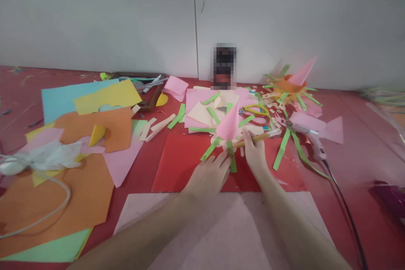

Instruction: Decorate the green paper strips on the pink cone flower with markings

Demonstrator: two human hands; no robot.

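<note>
A paper craft stands on a red board: a pink paper cone on a pale scalloped base, with green paper strips spreading around it. My left hand lies at the near side of the base, its fingers stretched forward and touching the paper beside a green strip. To the right, my right hand is closed around a yellowish pen. The pen is tilted, its tip pointing left at the base and its pale end pointing right. Just behind the cone are yellow-and-red-handled scissors.
A hot glue gun with a black cord lies right. Behind it stands a similar orange-and-pink craft. Orange paper sheets and a white cable cover the left. A blurred dark object leans against the wall.
</note>
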